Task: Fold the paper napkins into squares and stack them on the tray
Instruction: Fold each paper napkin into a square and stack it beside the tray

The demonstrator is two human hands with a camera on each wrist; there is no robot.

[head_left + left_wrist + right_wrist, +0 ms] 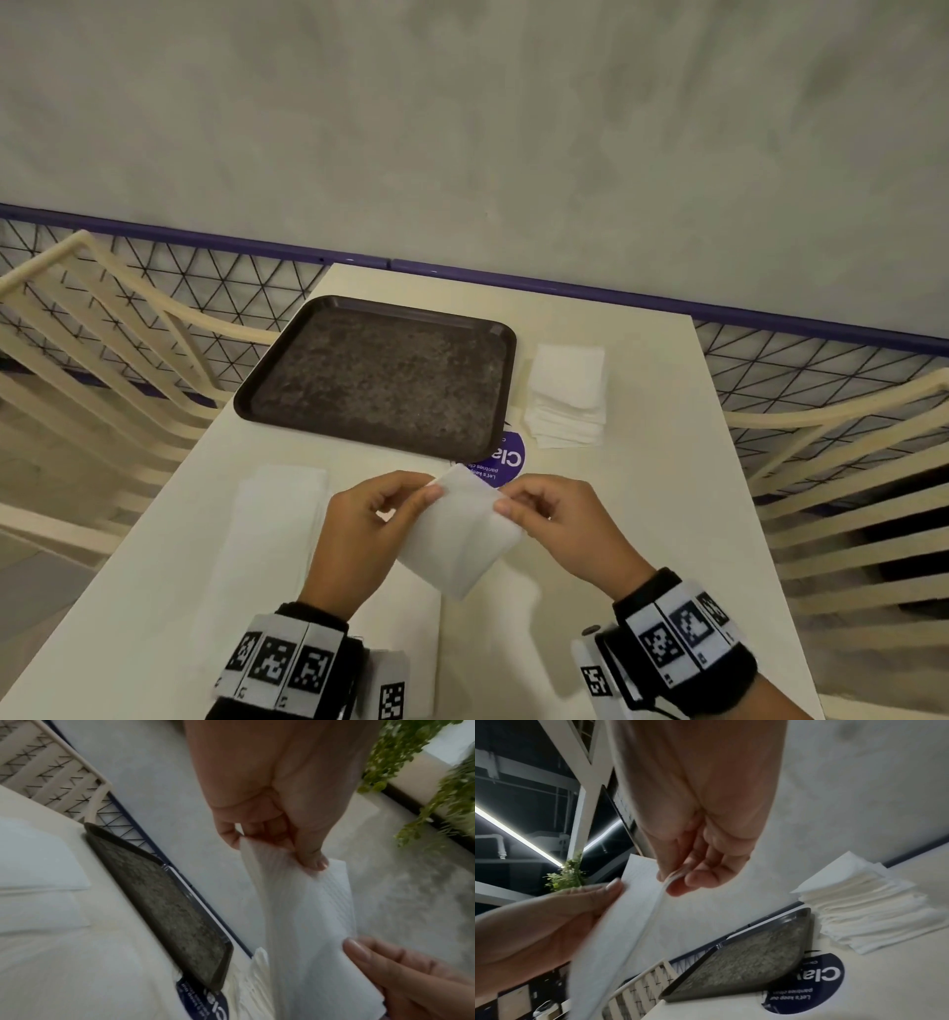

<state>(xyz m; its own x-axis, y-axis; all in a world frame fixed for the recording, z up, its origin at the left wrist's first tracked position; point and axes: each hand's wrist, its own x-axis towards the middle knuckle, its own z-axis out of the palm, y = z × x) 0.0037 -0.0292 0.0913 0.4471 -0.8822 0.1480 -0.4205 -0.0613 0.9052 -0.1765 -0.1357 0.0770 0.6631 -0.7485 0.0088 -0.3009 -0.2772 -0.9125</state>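
So I've got both hands up over the near end of the cream rectangular table (642, 514), my left hand (362, 534) and right hand (562, 524) each pinching a top corner of one white paper napkin (457, 534) that hangs off the surface between them, thumb on the near face and fingers (680, 888) behind. Flat white napkin sheets (272, 519) lie just left of my left hand. Further out sits the dark brown speckled plastic tray (380, 375), partly over a round purple sticker (506, 462), and a stack of folded white napkins (567, 395) just right of it.
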